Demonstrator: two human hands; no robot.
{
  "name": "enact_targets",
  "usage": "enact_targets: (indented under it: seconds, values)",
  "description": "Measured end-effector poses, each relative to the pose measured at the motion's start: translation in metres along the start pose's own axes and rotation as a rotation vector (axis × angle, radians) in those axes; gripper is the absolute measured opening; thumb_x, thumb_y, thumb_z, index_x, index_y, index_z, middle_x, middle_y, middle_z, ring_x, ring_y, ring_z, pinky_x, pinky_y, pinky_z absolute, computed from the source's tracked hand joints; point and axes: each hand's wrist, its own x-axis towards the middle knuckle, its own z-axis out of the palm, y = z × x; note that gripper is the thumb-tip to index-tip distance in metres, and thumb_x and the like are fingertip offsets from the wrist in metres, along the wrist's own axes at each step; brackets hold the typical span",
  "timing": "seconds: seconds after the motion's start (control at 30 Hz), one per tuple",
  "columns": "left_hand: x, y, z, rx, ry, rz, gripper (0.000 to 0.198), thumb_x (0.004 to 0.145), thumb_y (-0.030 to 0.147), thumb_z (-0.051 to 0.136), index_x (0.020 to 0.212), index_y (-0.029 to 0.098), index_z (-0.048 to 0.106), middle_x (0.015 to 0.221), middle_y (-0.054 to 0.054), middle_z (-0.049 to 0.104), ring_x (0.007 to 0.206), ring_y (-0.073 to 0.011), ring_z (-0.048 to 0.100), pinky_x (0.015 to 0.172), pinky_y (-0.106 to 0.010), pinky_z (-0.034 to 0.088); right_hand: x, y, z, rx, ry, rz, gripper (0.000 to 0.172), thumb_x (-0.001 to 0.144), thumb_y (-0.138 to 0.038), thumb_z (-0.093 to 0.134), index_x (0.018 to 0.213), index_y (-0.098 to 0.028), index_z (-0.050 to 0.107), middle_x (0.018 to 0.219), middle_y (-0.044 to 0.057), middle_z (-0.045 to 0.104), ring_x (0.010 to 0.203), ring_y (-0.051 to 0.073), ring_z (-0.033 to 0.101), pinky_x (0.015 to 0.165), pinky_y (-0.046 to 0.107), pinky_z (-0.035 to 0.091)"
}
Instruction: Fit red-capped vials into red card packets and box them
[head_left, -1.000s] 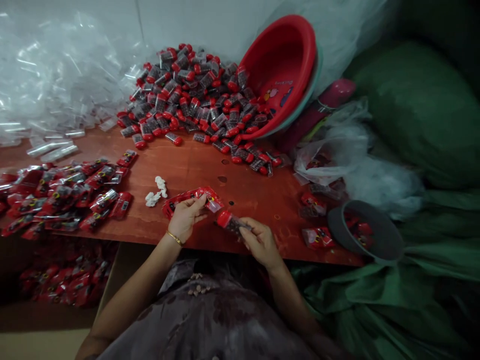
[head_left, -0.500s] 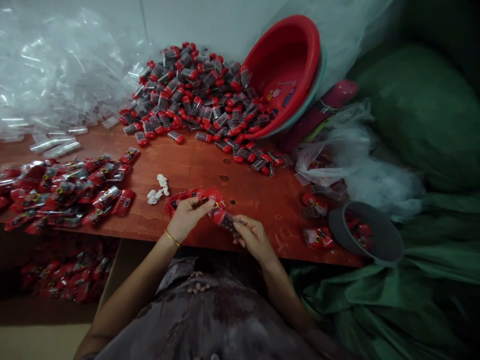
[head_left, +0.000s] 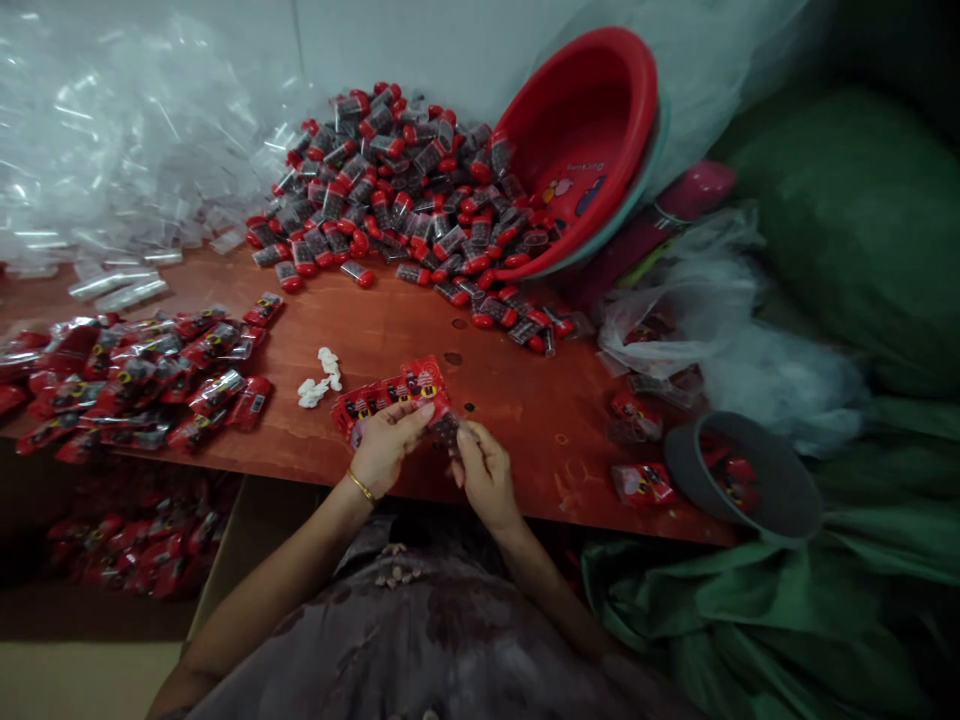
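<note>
Pinching red wrappers [head_left: 424, 378] in the head view, the left hand [head_left: 386, 446] meets the right hand [head_left: 486, 474], which grips a dark tube [head_left: 448, 431]. Tube and wrappers are over the table [head_left: 517, 385], in front of the red bowl [head_left: 581, 105] and to its left. The tube's red end showed a second ago; now it is hidden, so the tube seems partly inside a wrapper.

A thin gold bracelet [head_left: 361, 487] circles the left wrist [head_left: 351, 498], left of centre. Across the bottom middle spreads a dark grey-brown top [head_left: 442, 645], mottled with darker patches, with small pale ornaments [head_left: 397, 578] near its upper edge.
</note>
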Motion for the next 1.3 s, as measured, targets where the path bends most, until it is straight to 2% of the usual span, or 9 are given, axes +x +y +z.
enact_targets:
  seconds: [0.17,0.4,0.47,0.57,0.73,0.9,1.0,1.17,1.3]
  values:
    - [0.000,-0.010,0.002,-0.019,0.032,0.044,0.045,0.035,0.027,0.089,0.072,0.013,0.067,0.068,-0.001,0.070,0.061,-0.0103,0.062,0.062,-0.022,0.049,0.001,0.005,0.004,0.225,0.015,0.122,0.032,0.088,-0.049,0.042,0.078,-0.019,0.049,0.064,-0.007,0.047,0.033,0.002,0.034,0.036,0.018,0.037]
    - [0.005,-0.005,-0.006,0.261,0.071,0.289,0.031,0.050,0.038,0.081,0.064,0.014,0.069,0.061,0.001,0.066,0.055,-0.0087,0.056,0.058,-0.020,0.045,0.000,-0.006,-0.005,-0.051,-0.058,0.023,0.028,0.090,-0.044,0.039,0.082,-0.020,0.052,0.059,-0.005,0.049,0.036,0.005,0.039,0.039,0.020,0.035]
    - [0.005,-0.006,-0.006,0.281,0.052,0.278,0.031,0.048,0.036,0.083,0.066,0.014,0.069,0.063,0.001,0.067,0.057,-0.0098,0.057,0.061,-0.022,0.047,-0.001,-0.006,-0.006,-0.167,0.005,-0.049,0.026,0.090,-0.041,0.039,0.087,-0.020,0.053,0.060,-0.004,0.052,0.042,0.008,0.044,0.044,0.022,0.039]
    - [0.004,-0.009,-0.004,0.152,0.055,0.183,0.039,0.040,0.034,0.086,0.068,0.014,0.067,0.064,0.000,0.068,0.059,-0.0104,0.060,0.065,-0.024,0.049,-0.003,-0.003,-0.001,-0.279,0.098,-0.139,0.023,0.088,-0.039,0.042,0.092,-0.020,0.055,0.064,-0.001,0.055,0.053,0.012,0.052,0.053,0.024,0.044]
    - [0.000,-0.011,0.001,0.022,0.037,0.037,0.044,0.036,0.033,0.088,0.067,0.013,0.064,0.065,-0.001,0.068,0.058,-0.0107,0.061,0.064,-0.024,0.049,-0.001,-0.005,0.007,0.002,-0.006,0.051,0.030,0.091,-0.046,0.034,0.084,-0.021,0.049,0.061,-0.005,0.051,0.035,0.005,0.039,0.037,0.020,0.035]
    - [0.001,-0.002,0.002,0.133,0.018,0.145,0.037,0.046,0.038,0.085,0.066,0.013,0.066,0.061,0.000,0.066,0.056,-0.0088,0.057,0.062,-0.022,0.046,0.001,-0.007,0.004,-0.039,-0.037,0.003,0.031,0.090,-0.048,0.039,0.084,-0.020,0.051,0.062,-0.005,0.053,0.036,0.005,0.041,0.036,0.018,0.034]
    - [0.003,0.003,0.001,0.143,-0.003,0.133,0.037,0.044,0.037,0.085,0.066,0.013,0.067,0.063,0.000,0.067,0.057,-0.0093,0.057,0.061,-0.022,0.045,0.001,-0.007,0.000,-0.061,-0.092,0.007,0.030,0.090,-0.047,0.040,0.082,-0.020,0.051,0.062,-0.004,0.054,0.037,0.005,0.042,0.036,0.018,0.033]
    - [0.005,0.000,0.000,0.192,-0.111,0.132,0.031,0.048,0.033,0.083,0.065,0.013,0.067,0.062,0.000,0.066,0.054,-0.0090,0.056,0.058,-0.022,0.045,0.008,-0.012,0.005,0.069,-0.120,0.093,0.033,0.088,-0.051,0.041,0.077,-0.020,0.049,0.055,-0.008,0.046,0.032,0.003,0.036,0.034,0.017,0.033]
    - [0.003,0.003,0.001,0.206,-0.172,0.144,0.030,0.052,0.036,0.082,0.064,0.014,0.064,0.056,0.001,0.062,0.049,-0.0091,0.053,0.050,-0.021,0.042,0.016,-0.016,0.012,0.187,-0.155,0.114,0.033,0.085,-0.052,0.045,0.083,-0.020,0.051,0.063,-0.007,0.050,0.032,0.002,0.037,0.035,0.018,0.039]
